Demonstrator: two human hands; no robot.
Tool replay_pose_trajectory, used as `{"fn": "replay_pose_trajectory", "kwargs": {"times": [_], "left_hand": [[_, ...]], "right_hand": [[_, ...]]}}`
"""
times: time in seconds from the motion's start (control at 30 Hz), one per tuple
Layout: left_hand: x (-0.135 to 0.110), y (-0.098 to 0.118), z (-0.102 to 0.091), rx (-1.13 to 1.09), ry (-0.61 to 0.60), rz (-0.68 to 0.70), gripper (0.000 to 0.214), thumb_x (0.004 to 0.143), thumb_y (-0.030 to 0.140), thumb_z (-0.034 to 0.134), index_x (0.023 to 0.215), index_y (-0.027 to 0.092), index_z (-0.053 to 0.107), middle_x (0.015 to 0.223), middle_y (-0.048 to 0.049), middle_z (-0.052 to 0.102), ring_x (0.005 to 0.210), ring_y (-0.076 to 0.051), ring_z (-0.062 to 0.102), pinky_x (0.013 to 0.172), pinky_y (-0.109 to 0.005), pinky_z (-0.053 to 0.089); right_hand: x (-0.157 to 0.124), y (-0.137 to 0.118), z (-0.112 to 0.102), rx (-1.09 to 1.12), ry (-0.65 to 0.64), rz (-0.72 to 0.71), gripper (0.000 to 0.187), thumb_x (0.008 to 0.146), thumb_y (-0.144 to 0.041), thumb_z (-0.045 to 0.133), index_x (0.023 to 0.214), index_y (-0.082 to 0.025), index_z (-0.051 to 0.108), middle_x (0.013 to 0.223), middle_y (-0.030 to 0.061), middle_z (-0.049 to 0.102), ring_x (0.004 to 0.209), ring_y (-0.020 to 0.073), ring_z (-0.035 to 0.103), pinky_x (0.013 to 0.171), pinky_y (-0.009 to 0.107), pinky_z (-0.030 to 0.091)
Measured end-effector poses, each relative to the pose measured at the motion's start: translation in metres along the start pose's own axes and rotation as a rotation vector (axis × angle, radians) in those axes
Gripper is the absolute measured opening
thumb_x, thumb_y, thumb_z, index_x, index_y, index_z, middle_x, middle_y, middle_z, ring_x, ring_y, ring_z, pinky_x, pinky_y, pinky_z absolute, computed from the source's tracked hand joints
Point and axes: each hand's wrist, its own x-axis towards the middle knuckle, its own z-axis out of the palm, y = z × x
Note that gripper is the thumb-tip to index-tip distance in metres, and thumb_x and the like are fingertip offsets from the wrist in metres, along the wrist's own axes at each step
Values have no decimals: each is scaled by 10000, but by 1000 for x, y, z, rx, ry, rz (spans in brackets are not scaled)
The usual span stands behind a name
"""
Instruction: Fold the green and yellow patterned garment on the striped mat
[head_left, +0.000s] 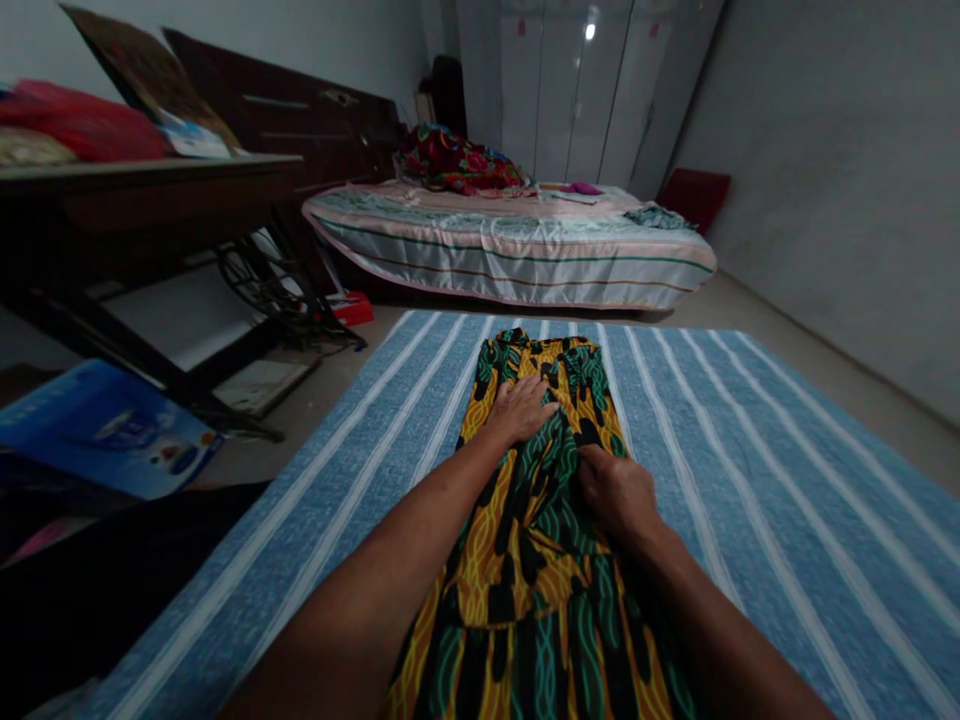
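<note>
A long dress [517, 580] in yellow, black and green lies lengthwise in front of me, its far end narrower and a gathered seam crossing its lower part. My left hand [521, 410] rests flat on the upper part of the cloth, with the fingers stretched out. Lower and to the right, my right hand [619, 490] is closed at the dress's right side, thumb and fingers pinching a fold of it. Creases run through the cloth between the two hands. Beneath the dress is a blue sheet with white stripes [697, 450].
Beyond the sheet stands a bed [510, 270] with a shiny striped cover and a red floral blanket [465, 165]. A treadle table [202, 180] is at the left, with a blue box [112, 430] below it. Pale wardrobe doors [562, 90] close off the back.
</note>
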Motion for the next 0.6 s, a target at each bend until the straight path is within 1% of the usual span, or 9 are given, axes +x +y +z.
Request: {"fn": "replay_pose_trajectory", "kwargs": {"times": [0.1, 0.17, 0.27, 0.37, 0.43, 0.5, 0.53, 0.6], "left_hand": [[0, 0, 1, 15, 13, 8, 574, 930, 525, 214, 1382, 194, 343, 1508, -81, 282, 1384, -214, 234, 1113, -478, 166], [-1, 0, 1, 33, 23, 14, 561, 932, 517, 221, 1370, 193, 357, 1498, -85, 304, 1378, -216, 249, 1107, -474, 179], [-1, 1, 0, 53, 42, 29, 522, 936, 491, 248, 1345, 197, 383, 1478, -91, 343, 1362, -215, 282, 1101, -452, 197], [-1, 1, -8, 59, 37, 35, 490, 936, 456, 285, 1320, 176, 401, 1455, -108, 373, 1342, -224, 315, 1086, -433, 232], [-6, 2, -17, 76, 56, 38, 440, 929, 423, 323, 1270, 170, 441, 1414, -111, 420, 1316, -234, 345, 1065, -429, 269], [-20, 5, -29, 98, 96, 55, 340, 913, 367, 379, 1164, 176, 505, 1315, -104, 505, 1249, -233, 410, 1031, -409, 316], [-32, 8, -36, 105, 110, 71, 276, 900, 330, 407, 1094, 178, 532, 1232, -98, 554, 1188, -226, 456, 1005, -391, 345], [-65, 17, -47, 101, 127, 142, 188, 880, 279, 438, 982, 171, 553, 1075, -91, 602, 1054, -217, 517, 948, -367, 389]], "right_hand": [[1, 4, 4, -5, 40, 8, 273, 901, -265, 386, 999, -243, 639, 725, 34, 691, 642, 150, 625, 500, 255, 217], [1, 6, 5, -23, 52, 13, 259, 902, -262, 385, 936, -230, 639, 712, 37, 686, 625, 147, 617, 492, 258, 195], [0, 7, 5, -43, 57, -17, 257, 908, -249, 373, 866, -214, 624, 730, 37, 686, 629, 140, 613, 490, 256, 180], [-1, 9, 5, -39, 64, -32, 265, 911, -236, 362, 858, -202, 619, 736, 40, 682, 636, 137, 611, 499, 254, 201], [-1, 10, 5, -28, 58, -29, 268, 909, -229, 358, 865, -199, 621, 744, 44, 681, 642, 138, 610, 508, 251, 227], [-1, 10, 4, -15, 40, -32, 270, 906, -224, 358, 869, -197, 624, 766, 47, 683, 653, 138, 611, 521, 247, 257], [-1, 11, 4, -8, 30, -37, 271, 905, -224, 358, 873, -198, 626, 781, 49, 685, 661, 139, 613, 529, 244, 271], [-1, 11, 3, 8, 16, -42, 273, 906, -227, 356, 886, -199, 627, 808, 53, 688, 683, 143, 619, 546, 242, 295]]}}
